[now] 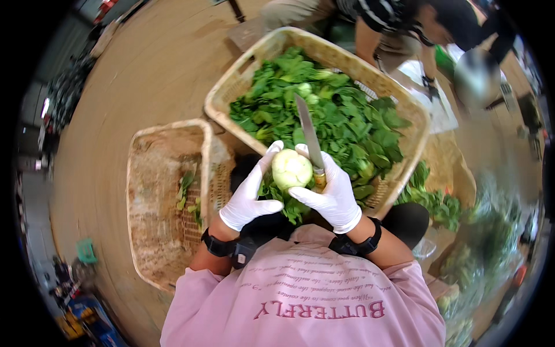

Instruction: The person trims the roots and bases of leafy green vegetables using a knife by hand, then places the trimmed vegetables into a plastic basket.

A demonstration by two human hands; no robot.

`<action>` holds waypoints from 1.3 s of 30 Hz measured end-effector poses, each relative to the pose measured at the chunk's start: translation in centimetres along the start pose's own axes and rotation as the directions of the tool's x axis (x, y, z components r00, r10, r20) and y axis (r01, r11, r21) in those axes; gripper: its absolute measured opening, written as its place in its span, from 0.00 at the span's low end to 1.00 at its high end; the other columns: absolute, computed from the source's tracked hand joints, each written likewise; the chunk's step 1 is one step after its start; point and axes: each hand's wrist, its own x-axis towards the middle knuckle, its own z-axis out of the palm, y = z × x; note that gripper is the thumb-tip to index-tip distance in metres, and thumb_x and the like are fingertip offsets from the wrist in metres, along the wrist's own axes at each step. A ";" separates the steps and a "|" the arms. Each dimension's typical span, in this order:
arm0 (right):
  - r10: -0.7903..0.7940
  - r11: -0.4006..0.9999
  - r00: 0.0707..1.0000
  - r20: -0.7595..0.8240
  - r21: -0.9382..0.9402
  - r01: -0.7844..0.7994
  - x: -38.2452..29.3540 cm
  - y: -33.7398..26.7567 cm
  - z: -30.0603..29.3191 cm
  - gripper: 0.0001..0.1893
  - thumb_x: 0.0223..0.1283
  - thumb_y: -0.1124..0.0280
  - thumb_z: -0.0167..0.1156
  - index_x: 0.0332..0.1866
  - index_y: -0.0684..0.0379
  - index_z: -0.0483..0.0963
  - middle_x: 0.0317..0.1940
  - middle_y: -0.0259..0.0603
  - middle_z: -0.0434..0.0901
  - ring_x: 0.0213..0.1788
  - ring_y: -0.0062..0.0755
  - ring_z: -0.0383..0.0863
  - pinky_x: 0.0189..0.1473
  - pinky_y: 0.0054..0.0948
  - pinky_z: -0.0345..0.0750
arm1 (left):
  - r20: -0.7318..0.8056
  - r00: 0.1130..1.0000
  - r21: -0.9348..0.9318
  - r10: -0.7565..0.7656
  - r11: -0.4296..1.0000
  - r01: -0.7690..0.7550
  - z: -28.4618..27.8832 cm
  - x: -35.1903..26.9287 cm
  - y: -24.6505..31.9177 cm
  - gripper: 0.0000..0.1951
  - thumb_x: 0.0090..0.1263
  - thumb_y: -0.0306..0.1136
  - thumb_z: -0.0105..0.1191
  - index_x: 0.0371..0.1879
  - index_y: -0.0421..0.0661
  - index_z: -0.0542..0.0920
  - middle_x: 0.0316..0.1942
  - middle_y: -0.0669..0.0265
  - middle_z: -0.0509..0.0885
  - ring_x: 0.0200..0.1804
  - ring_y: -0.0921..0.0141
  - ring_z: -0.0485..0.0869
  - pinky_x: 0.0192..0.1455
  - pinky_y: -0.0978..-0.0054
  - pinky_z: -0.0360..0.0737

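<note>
Both hands wear white gloves. Between them is a head of bok choy (292,169), its pale cut base turned up and its green leaves hanging below. My left hand (253,195) grips the left side of the head, with thumb and fingers spread around it. My right hand (331,191) holds a knife (308,128) by its yellowish handle, blade pointing away from me, while its thumb rests against the bok choy. Just beyond my hands stands a large plastic crate (234,117) heaped with leafy bok choy (321,108).
At left, a second, dirt-stained crate (160,195) contains a few loose leaves (185,184). Another person (390,34) bends over a white sheet (440,108) beyond the full crate. Clear plastic bags of greens (481,247) lie at right, near loose greens (433,201). A green stool (86,250) stands far left.
</note>
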 end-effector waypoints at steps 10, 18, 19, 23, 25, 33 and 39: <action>-0.323 0.361 0.656 0.682 -0.551 0.752 8.6 -1.7 10.6 0.17 0.47 0.64 0.63 0.46 0.49 0.76 0.21 0.33 0.73 0.23 0.33 0.77 0.24 0.31 0.74 | -0.562 0.825 -0.053 -0.057 0.998 0.033 -6.5 -9.8 2.2 0.31 0.52 0.25 0.68 0.58 0.42 0.71 0.51 0.68 0.78 0.54 0.75 0.75 0.58 0.76 0.73; -0.332 0.219 0.310 0.891 -0.247 0.944 12.4 -1.0 19.8 0.10 0.44 0.64 0.62 0.29 0.52 0.69 0.17 0.32 0.70 0.21 0.32 0.76 0.22 0.32 0.73 | -0.727 0.682 -0.089 -0.077 0.996 0.017 -10.4 -15.7 2.3 0.29 0.52 0.26 0.69 0.55 0.42 0.73 0.47 0.70 0.81 0.48 0.78 0.78 0.54 0.78 0.76; -0.341 0.249 0.300 0.891 -0.222 0.943 12.6 -0.8 20.8 0.09 0.44 0.64 0.62 0.28 0.53 0.69 0.17 0.33 0.71 0.21 0.32 0.77 0.22 0.32 0.73 | -0.749 0.662 0.015 -0.038 0.997 0.074 -10.8 -16.4 2.3 0.28 0.52 0.26 0.70 0.54 0.42 0.74 0.46 0.69 0.82 0.47 0.78 0.79 0.53 0.78 0.76; -0.240 0.249 0.380 0.893 -0.322 0.914 13.8 2.4 24.8 0.07 0.50 0.63 0.58 0.25 0.52 0.71 0.18 0.35 0.75 0.21 0.36 0.80 0.22 0.34 0.76 | -0.817 0.567 0.250 0.106 0.951 0.183 -12.4 -18.8 2.6 0.30 0.46 0.29 0.71 0.51 0.41 0.76 0.44 0.66 0.82 0.45 0.75 0.80 0.52 0.77 0.76; 0.190 0.131 0.735 0.651 -0.758 0.638 17.6 7.0 25.6 0.09 0.56 0.62 0.55 0.29 0.55 0.75 0.26 0.46 0.82 0.29 0.43 0.84 0.31 0.40 0.80 | -0.853 0.519 0.061 0.049 0.998 0.006 -11.5 -18.8 3.8 0.31 0.44 0.29 0.72 0.51 0.40 0.75 0.45 0.64 0.81 0.47 0.74 0.79 0.53 0.75 0.75; 0.118 0.980 0.620 0.776 0.008 -0.197 11.7 6.6 26.9 0.26 0.55 0.69 0.68 0.58 0.62 0.70 0.48 0.34 0.77 0.51 0.22 0.74 0.56 0.26 0.71 | -0.822 0.552 0.335 0.138 0.901 0.274 -14.3 -18.5 0.3 0.36 0.56 0.32 0.67 0.62 0.37 0.63 0.57 0.57 0.70 0.55 0.66 0.73 0.60 0.71 0.69; 0.262 0.622 0.422 0.868 0.182 -0.762 11.7 8.7 22.5 0.26 0.66 0.52 0.53 0.59 0.63 0.70 0.47 0.39 0.80 0.46 0.25 0.80 0.48 0.25 0.78 | -0.781 0.608 -0.112 -0.141 0.990 0.086 -16.4 -17.5 2.0 0.16 0.74 0.33 0.44 0.56 0.39 0.73 0.30 0.71 0.79 0.25 0.80 0.71 0.32 0.84 0.71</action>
